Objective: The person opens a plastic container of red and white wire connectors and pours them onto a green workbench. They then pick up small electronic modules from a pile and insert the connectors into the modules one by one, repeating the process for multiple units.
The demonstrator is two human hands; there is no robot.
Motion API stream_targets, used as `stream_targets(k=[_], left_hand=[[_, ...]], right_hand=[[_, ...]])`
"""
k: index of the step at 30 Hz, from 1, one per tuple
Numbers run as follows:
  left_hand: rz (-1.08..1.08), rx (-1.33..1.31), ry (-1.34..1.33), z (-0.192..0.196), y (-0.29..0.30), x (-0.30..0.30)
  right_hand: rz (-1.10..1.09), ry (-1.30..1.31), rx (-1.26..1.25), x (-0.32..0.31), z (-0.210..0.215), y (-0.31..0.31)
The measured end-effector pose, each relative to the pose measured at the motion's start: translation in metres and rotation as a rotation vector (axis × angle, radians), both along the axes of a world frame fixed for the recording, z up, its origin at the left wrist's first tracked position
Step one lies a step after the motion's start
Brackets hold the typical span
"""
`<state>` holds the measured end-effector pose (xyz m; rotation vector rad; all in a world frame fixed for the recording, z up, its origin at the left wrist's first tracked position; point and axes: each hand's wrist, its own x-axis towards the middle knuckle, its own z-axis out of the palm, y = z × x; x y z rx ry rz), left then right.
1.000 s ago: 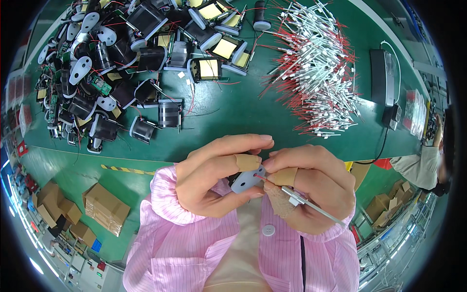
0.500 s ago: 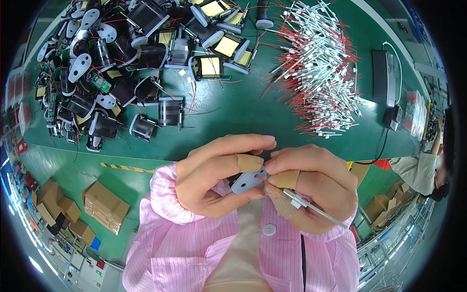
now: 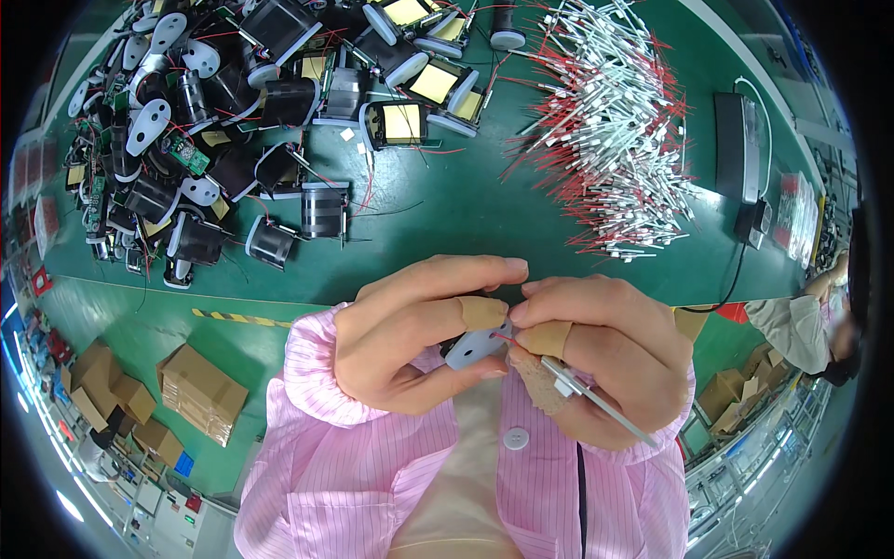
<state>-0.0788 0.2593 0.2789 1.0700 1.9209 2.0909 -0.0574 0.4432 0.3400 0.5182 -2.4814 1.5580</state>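
Barely shifted since earlier frames: left hand pinching small white part at frame centre, right hand closed on thin white-sleeved wire, red lead at part. Joining unfinished; wire pile upper right, black coil units upper left remaining.

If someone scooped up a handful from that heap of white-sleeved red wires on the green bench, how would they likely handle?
The wires look thin and light, so a handful should weigh little. They lie criss-crossed in a loose tangle, so neighbours would probably drag along. The white sleeved parts look straight and fairly stiff; the bare red ends seem finer and likely bend on the green bench.
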Motion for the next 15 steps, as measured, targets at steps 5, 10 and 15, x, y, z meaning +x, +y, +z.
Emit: stream_targets(k=[5,10,15], left_hand=[[-0.013,0.004,0.013,-0.0008,-0.0007,-0.0020],[-0.015,0.026,0.005,-0.0031,-0.0010,-0.0024],[-0.008,0.040,0.002,-0.0031,0.0006,-0.0027]], right_hand=[[-0.008,0.050,0.040,-0.0001,-0.0009,-0.0016],[-0.004,0.067,0.029,0.0006,-0.0023,-0.0023],[-0.005,0.040,-0.008,0.0006,-0.0034,-0.0013]])
